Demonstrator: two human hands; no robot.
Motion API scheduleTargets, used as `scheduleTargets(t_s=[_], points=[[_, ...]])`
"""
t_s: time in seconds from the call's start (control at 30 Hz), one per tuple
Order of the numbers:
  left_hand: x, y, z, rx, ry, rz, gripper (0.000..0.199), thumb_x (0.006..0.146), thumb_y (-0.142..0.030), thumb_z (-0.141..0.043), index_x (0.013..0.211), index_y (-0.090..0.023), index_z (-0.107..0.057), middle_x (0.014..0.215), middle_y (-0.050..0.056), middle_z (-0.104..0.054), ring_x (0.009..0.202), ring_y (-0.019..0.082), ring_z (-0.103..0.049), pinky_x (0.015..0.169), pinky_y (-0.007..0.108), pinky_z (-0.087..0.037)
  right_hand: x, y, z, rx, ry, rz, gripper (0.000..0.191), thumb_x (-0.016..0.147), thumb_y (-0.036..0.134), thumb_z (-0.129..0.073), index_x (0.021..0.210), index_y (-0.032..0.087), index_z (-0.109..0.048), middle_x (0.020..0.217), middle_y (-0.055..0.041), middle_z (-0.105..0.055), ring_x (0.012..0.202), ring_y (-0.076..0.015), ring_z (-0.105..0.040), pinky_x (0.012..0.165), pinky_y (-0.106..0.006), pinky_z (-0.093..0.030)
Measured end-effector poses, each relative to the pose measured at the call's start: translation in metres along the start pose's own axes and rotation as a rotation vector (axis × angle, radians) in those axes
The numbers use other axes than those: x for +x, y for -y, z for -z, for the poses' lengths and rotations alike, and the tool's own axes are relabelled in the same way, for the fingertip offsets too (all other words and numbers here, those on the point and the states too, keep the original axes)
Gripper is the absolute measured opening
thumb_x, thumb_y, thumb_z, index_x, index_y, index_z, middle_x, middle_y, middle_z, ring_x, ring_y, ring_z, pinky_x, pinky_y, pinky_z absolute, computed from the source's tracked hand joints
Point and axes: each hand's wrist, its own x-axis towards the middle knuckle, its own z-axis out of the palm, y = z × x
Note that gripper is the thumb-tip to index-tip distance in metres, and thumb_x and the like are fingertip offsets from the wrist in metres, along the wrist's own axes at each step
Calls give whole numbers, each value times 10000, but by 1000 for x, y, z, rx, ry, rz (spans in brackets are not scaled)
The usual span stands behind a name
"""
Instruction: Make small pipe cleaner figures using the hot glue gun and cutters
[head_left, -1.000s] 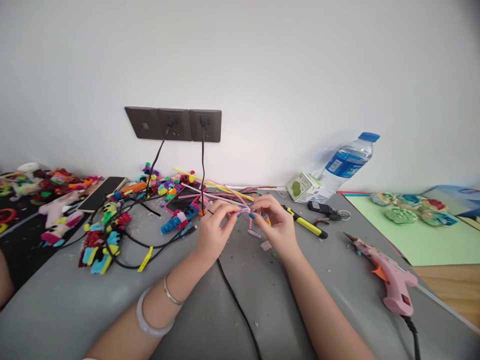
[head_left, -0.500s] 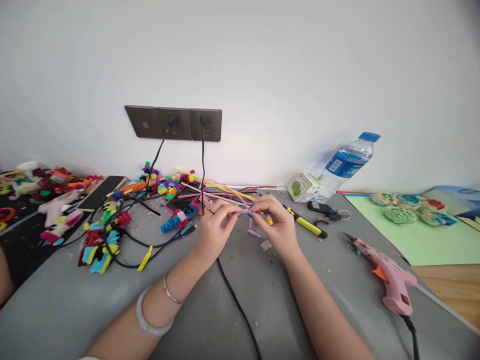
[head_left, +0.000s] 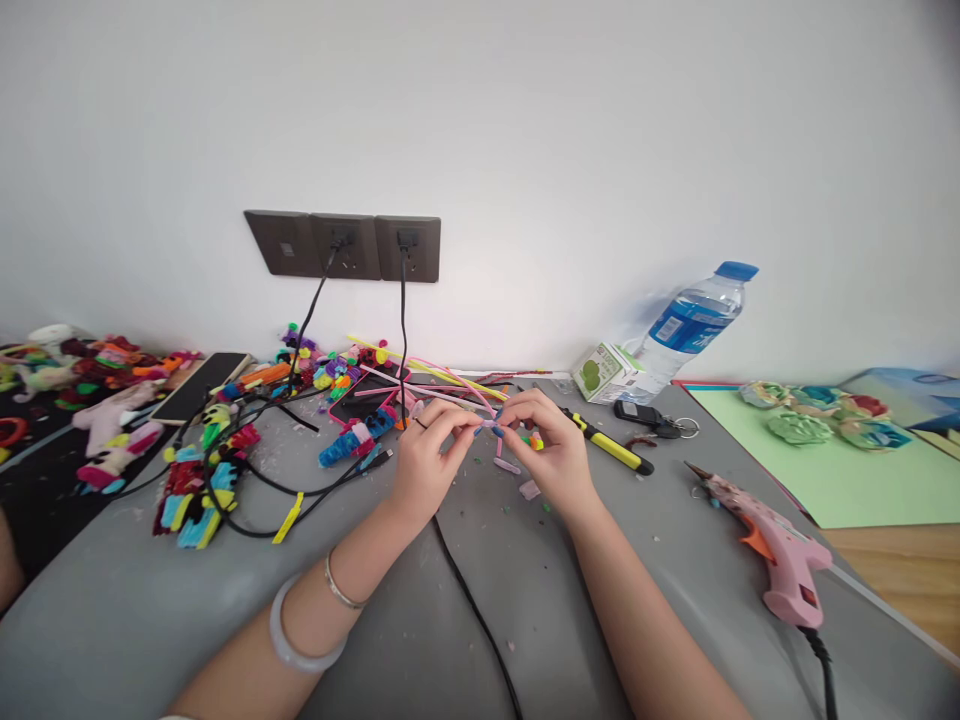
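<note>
Over the middle of the grey table (head_left: 525, 600), my left hand (head_left: 431, 455) and my right hand (head_left: 551, 445) meet almost fingertip to fingertip. Both pinch a small pink pipe cleaner piece (head_left: 489, 424) between thumb and forefinger. Its ends are hidden by the fingers. Just below lie a short pink loop (head_left: 506, 466) and a pale pink scrap (head_left: 529, 490). Behind the hands are long pink and yellow pipe cleaners (head_left: 442, 372).
A pink glue gun (head_left: 787, 565), a yellow cutter (head_left: 611, 447), keys and a tilted water bottle (head_left: 686, 325) are at the right. Black cables (head_left: 469, 590) and colourful pipe cleaner figures (head_left: 199, 480) lie at the left and centre. Green paper (head_left: 840, 490) bears crumpled flowers.
The view has shifted very slightly. My hands keep the same pinch on the pink piece, with the right fingers a little altered.
</note>
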Motion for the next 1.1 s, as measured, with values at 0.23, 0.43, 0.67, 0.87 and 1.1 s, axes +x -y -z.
scheduleTargets(t_s=[0.23,0.43,0.67,0.87,1.1], points=[[-1,0,0,-4,-3,5,113,955,-144,-556,941,-194,-657,859,28,-653,777,131,-638,701,241,-510,0,0,0,-19,3,14,55,903,197,-655,870,236,-674,874,-49,-639,807,-195,-576,677,-331,-461],[1,-1,2,24,9,-29,119,958,-137,-549,937,-195,-651,853,28,-650,798,136,-645,725,247,-512,0,-1,1,-21,17,28,94,899,149,-647,868,233,-674,880,-43,-624,816,-186,-581,668,-316,-455],[1,0,2,27,17,-31,115,948,-119,-561,945,-190,-651,866,31,-657,819,136,-652,739,246,-516,1,-2,2,-14,19,46,137,882,99,-637,840,229,-647,860,-36,-613,826,-185,-569,681,-314,-447],[1,0,2,21,20,-29,121,950,-120,-557,941,-192,-653,866,31,-659,818,136,-653,738,247,-518,0,-2,2,-9,20,47,139,878,98,-638,837,230,-650,841,-30,-627,816,-187,-572,685,-316,-450],[2,0,1,14,14,-36,118,948,-122,-561,929,-192,-654,859,30,-658,809,137,-652,729,248,-516,0,-2,2,-12,16,33,126,877,116,-641,826,231,-654,835,-32,-631,811,-193,-581,694,-327,-461]])
